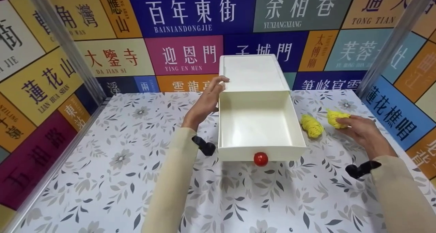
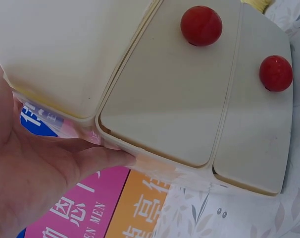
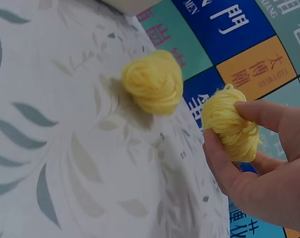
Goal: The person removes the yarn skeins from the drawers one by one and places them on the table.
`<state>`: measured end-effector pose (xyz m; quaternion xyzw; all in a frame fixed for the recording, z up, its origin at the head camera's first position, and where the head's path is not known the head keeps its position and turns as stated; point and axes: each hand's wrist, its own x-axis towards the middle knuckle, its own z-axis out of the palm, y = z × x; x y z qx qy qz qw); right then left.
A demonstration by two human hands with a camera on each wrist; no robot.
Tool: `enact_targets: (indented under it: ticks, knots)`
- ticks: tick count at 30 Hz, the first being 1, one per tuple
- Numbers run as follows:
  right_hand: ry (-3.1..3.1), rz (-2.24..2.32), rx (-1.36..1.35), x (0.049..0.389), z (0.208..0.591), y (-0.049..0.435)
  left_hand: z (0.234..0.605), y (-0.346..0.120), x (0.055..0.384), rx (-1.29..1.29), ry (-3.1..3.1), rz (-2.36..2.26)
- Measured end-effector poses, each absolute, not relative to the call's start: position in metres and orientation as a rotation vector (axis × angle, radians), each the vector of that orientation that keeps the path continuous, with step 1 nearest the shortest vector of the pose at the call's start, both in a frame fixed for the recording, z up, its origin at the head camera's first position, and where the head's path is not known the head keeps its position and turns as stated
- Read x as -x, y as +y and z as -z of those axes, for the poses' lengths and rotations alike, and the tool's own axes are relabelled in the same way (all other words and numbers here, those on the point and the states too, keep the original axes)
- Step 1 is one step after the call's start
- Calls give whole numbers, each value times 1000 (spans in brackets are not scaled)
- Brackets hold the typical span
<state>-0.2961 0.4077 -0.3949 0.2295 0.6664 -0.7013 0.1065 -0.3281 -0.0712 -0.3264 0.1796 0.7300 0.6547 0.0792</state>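
Note:
A white drawer cabinet (image 1: 250, 73) stands on the table with its top drawer (image 1: 262, 153) pulled out, and the drawer's bare inside shows. My left hand (image 1: 207, 100) rests on the cabinet's left side, fingertips at its top edge. In the left wrist view my thumb (image 2: 108, 156) lies straight along the side wall. My right hand (image 1: 362, 130) pinches a small skein of yellow yarn (image 3: 231, 124) between thumb and fingers, to the right of the drawer. A second yellow yarn skein (image 1: 311, 126) lies on the table between that hand and the drawer.
A red round knob (image 1: 261, 159) is on the pulled-out drawer's front. Below it, two shut drawer fronts (image 2: 165, 99) carry red knobs too. A floral cloth (image 1: 102, 178) covers the table. Panels with coloured signs (image 1: 190, 11) stand behind and at both sides.

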Motion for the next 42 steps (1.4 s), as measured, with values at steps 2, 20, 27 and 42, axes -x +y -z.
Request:
enact_targets:
  ticks: [2,20,27,42]
  knots:
    - [2013,2021,-762,296,399,410,326,-71,329,-542,2176,-1964]
    - [2110,1847,-921,295,417,415,326,-71,329,-529,2187,-1963]
    - [2255,1688,-822,291,407,414,326,-71,328,-528,2177,-1974]
    - [2517,1589,-411,268,354,371,326,-70,327,-520,2196,-1978]
